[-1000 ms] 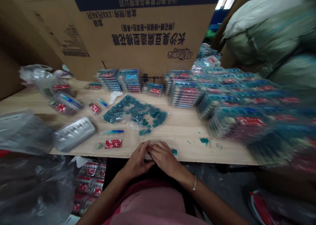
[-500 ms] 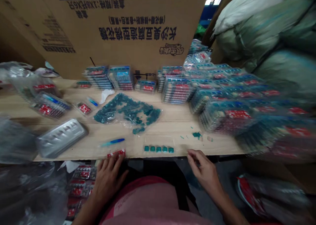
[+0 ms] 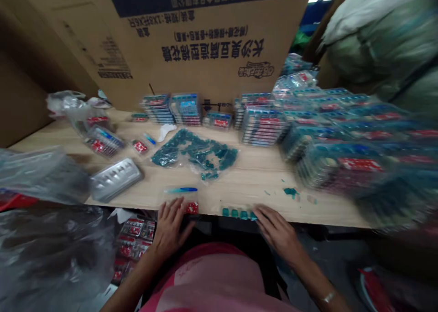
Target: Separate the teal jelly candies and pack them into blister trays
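At the table's front edge, my left hand (image 3: pixel 171 225) lies with its fingers stretched out beside a red packet with white marks (image 3: pixel 192 207). A blue pen-like stick (image 3: pixel 181 190) lies just above that packet, seemingly in a clear plastic tray. To the right, several small teal cubes (image 3: pixel 234 213) stand in a row along the edge. My right hand (image 3: pixel 277 233) has its fingers extended, fingertips at the right end of the row and touching or covering the last cubes. Whether it grips one cannot be made out. Further back lies a clear bag of teal cubes (image 3: pixel 191 150).
Stacks of filled clear packs (image 3: pixel 262 128) stand behind, with more piled along the right (image 3: pixel 342 166). An empty clear tray stack (image 3: pixel 116 179) and plastic bags are on the left. A large cardboard box (image 3: pixel 212 70) closes off the back. Teal scraps (image 3: pixel 290 192) lie right of my hand.
My right hand has moved left, from beside the row of teal cubes onto its right end. My left hand stays by the red packet. The view has turned left.
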`<state>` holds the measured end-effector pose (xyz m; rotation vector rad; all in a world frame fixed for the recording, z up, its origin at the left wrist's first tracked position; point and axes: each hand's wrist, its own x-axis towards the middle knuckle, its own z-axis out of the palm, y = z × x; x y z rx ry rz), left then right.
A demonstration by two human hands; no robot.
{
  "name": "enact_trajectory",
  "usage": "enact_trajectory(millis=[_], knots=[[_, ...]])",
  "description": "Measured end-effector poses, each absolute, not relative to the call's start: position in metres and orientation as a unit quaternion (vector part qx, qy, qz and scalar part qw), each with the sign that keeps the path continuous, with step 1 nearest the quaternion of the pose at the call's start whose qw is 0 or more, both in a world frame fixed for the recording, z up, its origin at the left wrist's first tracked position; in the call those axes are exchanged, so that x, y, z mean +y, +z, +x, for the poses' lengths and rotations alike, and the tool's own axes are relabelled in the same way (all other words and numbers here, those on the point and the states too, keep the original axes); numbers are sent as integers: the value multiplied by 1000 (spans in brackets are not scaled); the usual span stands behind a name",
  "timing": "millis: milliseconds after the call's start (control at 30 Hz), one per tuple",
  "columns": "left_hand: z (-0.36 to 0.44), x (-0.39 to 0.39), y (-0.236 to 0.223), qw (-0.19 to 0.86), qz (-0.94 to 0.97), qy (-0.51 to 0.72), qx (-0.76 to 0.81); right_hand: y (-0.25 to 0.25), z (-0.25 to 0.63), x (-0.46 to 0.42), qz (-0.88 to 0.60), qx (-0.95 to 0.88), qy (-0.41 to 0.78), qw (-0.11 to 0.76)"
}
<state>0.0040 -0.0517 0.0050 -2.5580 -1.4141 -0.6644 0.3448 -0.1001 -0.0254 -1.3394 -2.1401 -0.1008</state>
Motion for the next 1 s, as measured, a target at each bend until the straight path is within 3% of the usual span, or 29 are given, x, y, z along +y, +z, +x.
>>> enact_trajectory(millis=[100,267,533,700,833,1000], knots=[[-23,-42,7,62,-756,-297,-580,-23,350,-101,-500,-795,-64,337],[-37,-35,7,-22,-721,-295,-627,-11,340,-95,-490,-792,-93,352],[65,-36,2,-62,-785,-272,-554,9,349,-91,-542,-718,-50,433],[106,-12,13,-80,-797,-302,-517,44,361,-87,-528,-729,-90,427],[85,-31,30,-11,-831,-395,-392,59,359,-105,-483,-790,-117,358],[58,-60,41,-22,-922,-336,-192,55,342,-125,-395,-858,-49,324]])
